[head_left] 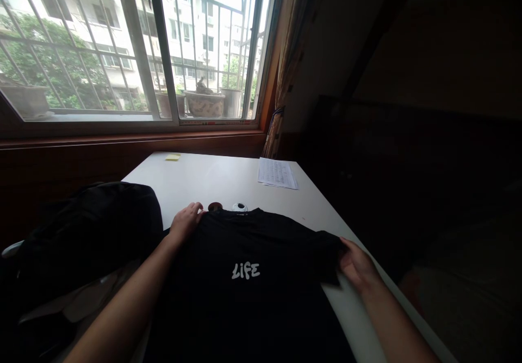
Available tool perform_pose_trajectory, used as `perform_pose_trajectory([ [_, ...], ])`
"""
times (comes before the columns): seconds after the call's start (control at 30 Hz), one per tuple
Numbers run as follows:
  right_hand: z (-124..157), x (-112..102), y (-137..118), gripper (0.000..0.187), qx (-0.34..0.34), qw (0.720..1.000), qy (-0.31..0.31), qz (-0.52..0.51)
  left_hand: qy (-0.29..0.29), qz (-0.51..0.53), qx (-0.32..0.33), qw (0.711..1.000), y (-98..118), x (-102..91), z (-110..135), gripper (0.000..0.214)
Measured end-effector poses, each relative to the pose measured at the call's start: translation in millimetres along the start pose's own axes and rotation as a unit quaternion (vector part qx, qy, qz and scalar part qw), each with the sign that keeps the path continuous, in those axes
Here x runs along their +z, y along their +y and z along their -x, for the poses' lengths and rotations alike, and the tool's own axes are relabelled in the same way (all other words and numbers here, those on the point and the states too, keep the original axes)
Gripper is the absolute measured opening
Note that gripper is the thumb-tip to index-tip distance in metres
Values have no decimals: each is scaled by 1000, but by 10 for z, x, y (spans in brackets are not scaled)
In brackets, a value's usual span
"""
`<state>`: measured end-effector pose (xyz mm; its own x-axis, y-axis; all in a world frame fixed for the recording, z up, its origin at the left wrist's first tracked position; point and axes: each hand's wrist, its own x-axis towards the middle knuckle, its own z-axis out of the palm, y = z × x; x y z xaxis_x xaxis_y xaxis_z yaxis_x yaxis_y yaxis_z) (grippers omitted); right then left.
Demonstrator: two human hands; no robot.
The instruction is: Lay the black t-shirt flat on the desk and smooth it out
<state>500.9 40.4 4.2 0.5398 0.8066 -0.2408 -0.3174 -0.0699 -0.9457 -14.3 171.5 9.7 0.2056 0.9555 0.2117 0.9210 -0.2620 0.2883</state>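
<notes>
Mostly black T-shirt [253, 308], small white "Life" lettering [246, 270], short sleeve [328, 246] outspread

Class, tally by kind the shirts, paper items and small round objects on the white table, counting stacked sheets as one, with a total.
Shirts: 1, black fabric T-shirt
Paper items: 2, yellow paper note, white stack of marked sheets
Small round objects: 2, brown round object, white round object
Total: 5
</notes>
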Motion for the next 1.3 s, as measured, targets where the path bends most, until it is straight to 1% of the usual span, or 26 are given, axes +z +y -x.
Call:
perform_pose_trajectory([
  [0.17, 133, 77, 1, 13, 5, 1000, -5, 3, 1, -4, 3, 1000, 3, 3, 7, 22],
  [0.23, 192, 88, -4, 13, 5, 1000, 1, 14, 2, -8, 4, 1000, 2, -3, 7, 22],
  [0.33, 296, 84, -25, 20, 15, 998, -5, 60, 2, -17, 5, 1000, 11, -30, -28, 22],
  [0.4, 365, 64, -39, 35, 28, 993, -27, 109, 4, -26, 10, 1000, 54, -58, -86, 21],
  [0.47, 416, 29, -42, 62, 33, 986, -55, 154, 10, -34, 22, 999, 161, -80, -172, 20],
  [0.53, 444, -18, -24, 88, 21, 980, -79, 184, 11, -35, 46, 998, 354, -78, -274, 20],
  [0.57, 452, -44, -6, 96, 9, 976, -88, 200, 8, -32, 63, 997, 484, -64, -325, 21],
  [0.6, 458, -68, 15, 100, -6, 971, -96, 217, 3, -28, 82, 996, 631, -39, -373, 21],
  [0.67, 479, -110, 65, 96, -41, 961, -108, 250, -10, -18, 121, 992, 960, 43, -458, 22],
  [0.77, 546, -152, 136, 80, -96, 947, -122, 281, -30, -1, 159, 987, 1450, 227, -554, 23],
  [0.83, 609, -168, 169, 67, -130, 936, -117, 304, -43, 7, 165, 985, 1712, 368, -609, 26],
  [0.9, 672, -179, 189, 55, -160, 920, -99, 344, -53, 10, 155, 986, 1895, 498, -664, 30],
  [1.0, 745, -189, 195, 42, -186, 896, -83, 394, -58, 7, 125, 990, 2027, 634, -746, 30],
  [1.1, 778, -194, 189, 32, -206, 886, -97, 403, -65, 8, 111, 992, 2037, 682, -812, 23],
  [1.2, 775, -202, 197, 28, -211, 880, -99, 414, -72, 12, 112, 991, 1990, 681, -843, 19],
  [1.3, 764, -209, 217, 31, -193, 879, -71, 430, -64, 16, 113, 991, 1936, 690, -839, 18],
])
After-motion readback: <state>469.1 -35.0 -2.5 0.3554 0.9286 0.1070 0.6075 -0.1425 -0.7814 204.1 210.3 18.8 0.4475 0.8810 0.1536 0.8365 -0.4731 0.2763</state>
